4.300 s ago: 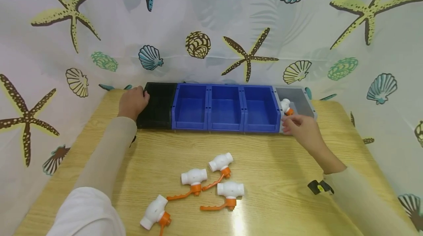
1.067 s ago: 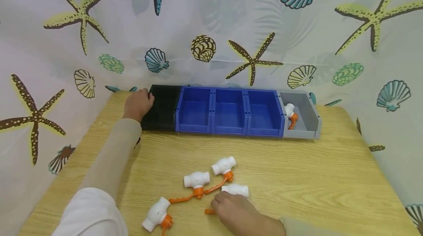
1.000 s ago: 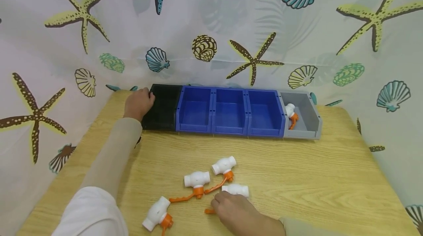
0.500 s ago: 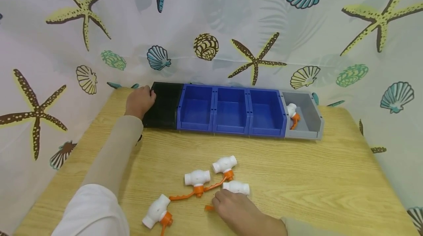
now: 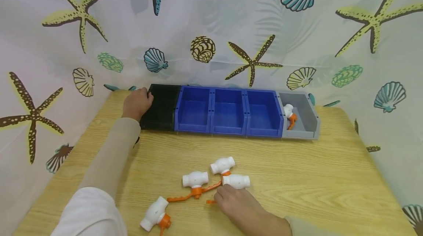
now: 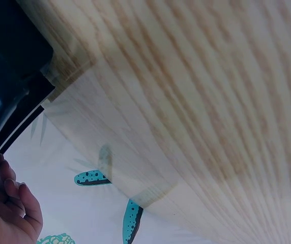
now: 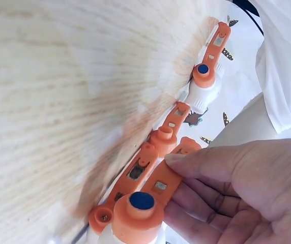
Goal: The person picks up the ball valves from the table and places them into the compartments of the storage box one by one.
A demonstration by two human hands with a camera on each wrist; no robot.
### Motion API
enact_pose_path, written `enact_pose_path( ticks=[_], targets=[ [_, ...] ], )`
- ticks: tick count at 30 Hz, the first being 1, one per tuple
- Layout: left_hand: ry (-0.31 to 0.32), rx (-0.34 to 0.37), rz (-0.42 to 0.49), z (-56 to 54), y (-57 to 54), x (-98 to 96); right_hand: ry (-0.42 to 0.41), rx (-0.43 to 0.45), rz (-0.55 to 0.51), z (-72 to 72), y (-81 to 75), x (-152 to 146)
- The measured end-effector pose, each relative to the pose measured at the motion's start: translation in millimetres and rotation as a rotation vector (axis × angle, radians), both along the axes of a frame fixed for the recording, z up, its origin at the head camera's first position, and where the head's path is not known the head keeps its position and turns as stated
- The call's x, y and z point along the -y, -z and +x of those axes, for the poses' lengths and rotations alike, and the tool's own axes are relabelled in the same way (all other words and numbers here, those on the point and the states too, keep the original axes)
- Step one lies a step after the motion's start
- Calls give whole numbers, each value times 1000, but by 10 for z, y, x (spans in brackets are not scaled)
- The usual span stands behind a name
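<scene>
On the head view I've got the left hand (image 5: 137,103) at far left, fingers curled over the left rim of the black bin (image 5: 162,109), holding it. The left wrist view has those fingers bent in at the bin's edge. Below, the lower-left valve (image 5: 154,213) lies tilted on the tabletop (image 5: 314,177), orange handle running out of frame. Back row, right of the black bin: left blue bin (image 5: 193,113), middle blue bin (image 5: 228,113), right blue bin (image 5: 263,113), side by side. In front of them, the middle valve (image 5: 195,180), handle pointing left, then the far valve (image 5: 223,165), its orange cap partly covered by the held valve (image 5: 236,181). The right hand (image 5: 242,208) has that one: right wrist view shows thumb and fingers closed in a pinch on its orange handle (image 7: 167,175), blue-topped cap toward me. Can't tell whether it's off the tabletop. Far right, the grey bin (image 5: 305,118) ends the row, with one white-and-orange valve (image 5: 288,110) inside, against the left wall.
</scene>
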State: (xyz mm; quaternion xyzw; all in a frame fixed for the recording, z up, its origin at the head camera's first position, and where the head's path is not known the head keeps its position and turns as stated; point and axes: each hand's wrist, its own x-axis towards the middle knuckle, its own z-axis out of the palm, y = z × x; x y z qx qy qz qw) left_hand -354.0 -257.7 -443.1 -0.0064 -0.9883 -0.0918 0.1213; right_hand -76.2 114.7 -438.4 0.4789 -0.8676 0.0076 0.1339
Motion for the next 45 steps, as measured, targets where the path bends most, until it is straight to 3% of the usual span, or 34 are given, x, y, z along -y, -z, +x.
enact_pose_path(
  ticks=[8, 18, 27, 35, 45],
  targets=[
    [5, 0, -3, -4, 6, 12, 15, -118, -46, -80, -2, -55],
    [-2, 2, -7, 21, -13, -17, 33, -113, -92, -246, -42, -241],
    [5, 1, 7, 33, -23, -23, -19, -162, -154, -437, -121, -480],
    [13, -16, 24, 16, -4, -12, -89, -197, -108, -618, -182, -724],
    [1, -20, 17, 8, 15, -6, -109, -220, -98, -811, -168, -898]
  ],
)
